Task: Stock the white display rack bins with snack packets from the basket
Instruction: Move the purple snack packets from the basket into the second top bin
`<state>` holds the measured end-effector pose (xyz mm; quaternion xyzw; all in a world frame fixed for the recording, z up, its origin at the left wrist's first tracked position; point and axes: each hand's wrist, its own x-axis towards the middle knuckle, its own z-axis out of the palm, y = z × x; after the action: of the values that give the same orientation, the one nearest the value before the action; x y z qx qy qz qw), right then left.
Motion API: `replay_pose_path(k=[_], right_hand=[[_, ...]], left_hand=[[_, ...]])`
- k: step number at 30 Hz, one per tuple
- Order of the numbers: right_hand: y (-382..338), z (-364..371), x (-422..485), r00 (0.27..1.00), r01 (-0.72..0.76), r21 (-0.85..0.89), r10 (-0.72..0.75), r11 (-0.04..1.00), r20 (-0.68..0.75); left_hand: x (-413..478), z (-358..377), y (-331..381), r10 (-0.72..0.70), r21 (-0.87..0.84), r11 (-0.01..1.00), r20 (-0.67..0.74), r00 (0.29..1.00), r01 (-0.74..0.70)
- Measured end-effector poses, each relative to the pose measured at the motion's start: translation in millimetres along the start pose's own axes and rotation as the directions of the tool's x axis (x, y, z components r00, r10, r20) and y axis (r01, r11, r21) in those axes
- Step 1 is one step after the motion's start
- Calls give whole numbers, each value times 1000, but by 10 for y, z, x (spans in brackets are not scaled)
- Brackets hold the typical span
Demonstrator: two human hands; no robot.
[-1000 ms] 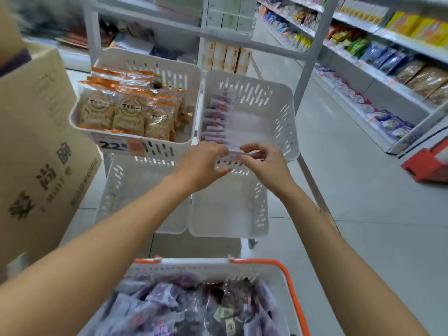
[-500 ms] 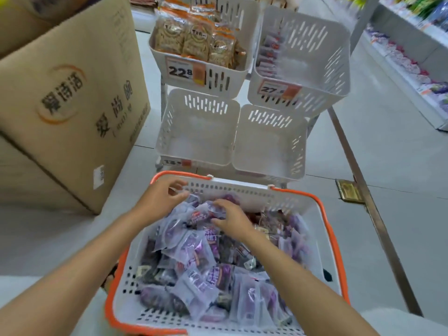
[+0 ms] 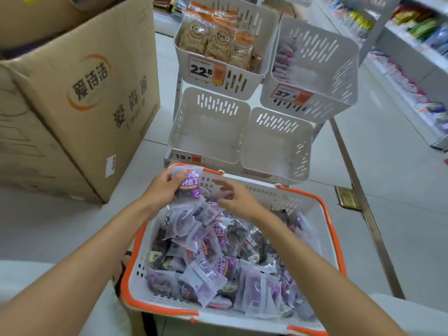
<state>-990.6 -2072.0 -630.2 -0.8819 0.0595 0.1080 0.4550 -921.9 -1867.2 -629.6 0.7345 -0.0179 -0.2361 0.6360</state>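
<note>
The stocking looks barely begun, as I judge it: on the white display rack (image 3: pixel 177 100) the upper left bin (image 3: pixel 242 87) is packed with brown-and-orange snack packs (image 3: pixel 215 44), the upper right bin (image 3: pixel 324 69) carries only a short row of pale packets (image 3: pixel 282 61) against its left wall, and the lower left bin (image 3: pixel 208 132) and lower right bin (image 3: pixel 274 146) show nothing but their bare white bottoms. The basket (image 3: pixel 326 212), on the floor just in front of the rack, is heaped with purple packets (image 3: pixel 211 270), so nearly all of the load is left to move. The left hand (image 3: pixel 162 190) grips one purple packet (image 3: pixel 190 184) by its left edge, fingers curled round it, and holds it upright over the basket's far rim, close below the lower left bin. The right hand (image 3: pixel 238 200) hangs over the heap just beside that packet, fingers spread and loose, clamped on nothing; a sliver of basket wall shows between the two. Both forearms reach forward from the bottom corners. A large cardboard box (image 3: pixel 97 105) stands left of the rack
</note>
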Motion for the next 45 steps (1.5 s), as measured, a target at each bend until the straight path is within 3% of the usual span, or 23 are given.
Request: replay_pose_path(k=[2,4,8,12,15,17,19,21,23,28,31,32,34,37,41,43,45], right_hand=[[188,196,24,985,63,-353,-2,934,171],[382,311,55,975,35,-478,75,878,208],[318,-41,37,989,-132,-225,143,965,30],[-163,-506,-89,998,6,-32,-4,999,58],[-387,-623,-114,998,4,133,-11,991,54],[-427,-724,-86,1000,-17,242,20,970,-8],[-452,-924,-58,1000,-13,265,18,964,-16],[-511,-1181,-41,1000,7,170,-4,985,-14],[-624,-1464,-30,996,27,75,-21,997,-84],[-818,-2374,73,977,101,88,-82,991,-196],[-831,-2962,210,935,159,-1,-151,987,-320],[-807,-3151,276,915,164,-19,-159,986,-370],[-704,-3511,437,864,139,-82,-161,987,-477],[-447,-3901,779,800,35,-170,-130,985,-585],[-97,-3963,1342,835,-45,-179,-61,983,-547],[9,-3880,1512,902,-70,-59,37,996,-430],[45,-3848,1556,961,-150,58,159,987,-226]], left_hand=[[-17,-73,-33,-53,-97,994,34,998,56],[-51,-78,-53,-73,-127,989,51,996,79],[-79,-77,-24,-36,-136,990,97,995,49],[-50,113,113,17,-35,999,238,971,-9],[-32,412,263,15,84,995,373,928,-50],[20,553,364,49,117,989,352,935,-96],[141,669,510,103,142,977,347,932,-161],[296,797,726,177,173,950,390,904,-261],[458,955,1025,264,251,888,409,874,-386],[913,1383,1933,437,262,796,376,817,-546],[1240,1634,2434,470,283,721,472,746,-633],[1364,1705,2572,479,332,673,485,731,-661],[1638,1800,2773,488,550,485,476,732,-681],[1991,1827,2852,435,751,255,473,766,-609],[2388,1828,2674,375,783,181,505,778,-596],[2482,1818,2575,382,804,132,498,778,-580],[2501,1818,2511,413,815,98,488,769,-571]])
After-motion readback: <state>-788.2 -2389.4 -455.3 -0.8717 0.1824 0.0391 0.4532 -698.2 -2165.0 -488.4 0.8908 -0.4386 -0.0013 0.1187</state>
